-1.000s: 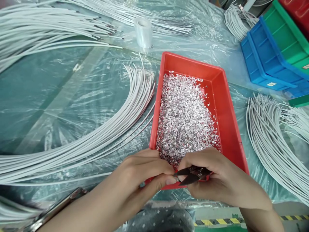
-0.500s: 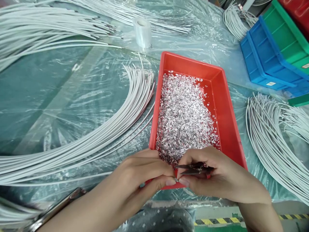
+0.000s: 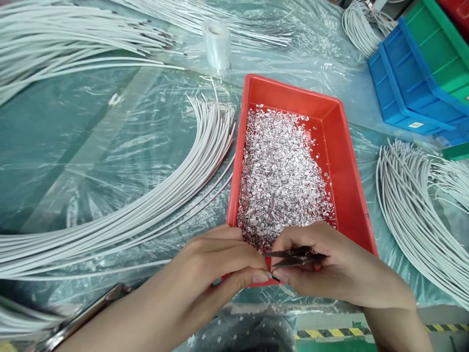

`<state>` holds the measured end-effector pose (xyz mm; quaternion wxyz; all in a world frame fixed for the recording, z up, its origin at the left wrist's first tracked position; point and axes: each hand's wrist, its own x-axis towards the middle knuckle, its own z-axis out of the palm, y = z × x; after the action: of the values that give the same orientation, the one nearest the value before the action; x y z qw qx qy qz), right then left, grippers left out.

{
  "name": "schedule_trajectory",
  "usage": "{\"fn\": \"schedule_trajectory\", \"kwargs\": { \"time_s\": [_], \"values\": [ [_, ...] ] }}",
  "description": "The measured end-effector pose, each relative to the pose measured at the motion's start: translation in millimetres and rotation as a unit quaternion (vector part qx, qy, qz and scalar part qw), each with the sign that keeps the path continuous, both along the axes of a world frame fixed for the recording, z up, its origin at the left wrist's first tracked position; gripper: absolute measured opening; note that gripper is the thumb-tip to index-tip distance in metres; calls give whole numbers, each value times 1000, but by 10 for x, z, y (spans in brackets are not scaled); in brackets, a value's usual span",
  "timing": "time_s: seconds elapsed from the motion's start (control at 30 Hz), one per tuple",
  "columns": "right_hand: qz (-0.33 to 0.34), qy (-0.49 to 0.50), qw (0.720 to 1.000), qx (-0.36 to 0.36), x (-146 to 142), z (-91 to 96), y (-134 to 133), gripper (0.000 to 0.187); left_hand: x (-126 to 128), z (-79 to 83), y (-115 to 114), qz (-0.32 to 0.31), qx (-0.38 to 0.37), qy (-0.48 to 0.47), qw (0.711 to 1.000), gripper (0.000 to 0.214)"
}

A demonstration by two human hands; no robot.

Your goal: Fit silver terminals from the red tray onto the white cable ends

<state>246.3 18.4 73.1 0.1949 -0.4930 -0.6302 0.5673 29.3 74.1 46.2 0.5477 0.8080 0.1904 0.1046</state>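
Observation:
My two hands meet over the near end of a red tray (image 3: 348, 161) filled with shiny silver foil scraps (image 3: 280, 171). In my right hand (image 3: 330, 266), small dark thread snips (image 3: 293, 256) are gripped with the blades pointing left. My left hand (image 3: 216, 256) is pinched at the blade tips, thumb and forefinger pressed together on something too small to make out. A fan of white cables (image 3: 154, 205) lies on the plastic sheet just left of the tray.
More white cable bundles lie at the right (image 3: 414, 205), far left (image 3: 66, 44) and top right. A roll of clear tape (image 3: 217, 44) stands behind the tray. Blue (image 3: 403, 83) and green bins (image 3: 439, 54) are stacked at the top right. The table's near edge runs below my hands.
The snips' blades have come together from an open V. My hands stay in place over the tray's near end; the view has shifted slightly.

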Motion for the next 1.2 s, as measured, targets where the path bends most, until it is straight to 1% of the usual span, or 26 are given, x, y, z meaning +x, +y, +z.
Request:
{"fn": "schedule_trajectory", "kwargs": {
  "time_s": [0.27,0.4,0.5,0.67,0.83,1.07,1.2],
  "values": [
    [4,2,1000,7,-8,1,15,8,37,21,6,2,-5,-15,1000,16],
    [6,4,1000,-7,-21,5,21,8,41,44,2,-1,-4,-21,1000,17],
    [13,-4,1000,-4,-25,2,12,8,45,53,7,-6,-4,-19,1000,18],
    [17,-24,1000,-6,-20,-10,-2,5,37,37,13,-6,-5,-17,1000,21],
    [18,-24,1000,10,-8,-8,-5,2,12,17,4,3,-9,-22,1000,22],
    [38,-30,999,0,2,14,21,2,9,44,-9,-9,-3,-20,1000,20],
    [44,-31,999,0,-1,18,17,3,3,17,6,-16,4,-14,1000,19]
  ]
}}
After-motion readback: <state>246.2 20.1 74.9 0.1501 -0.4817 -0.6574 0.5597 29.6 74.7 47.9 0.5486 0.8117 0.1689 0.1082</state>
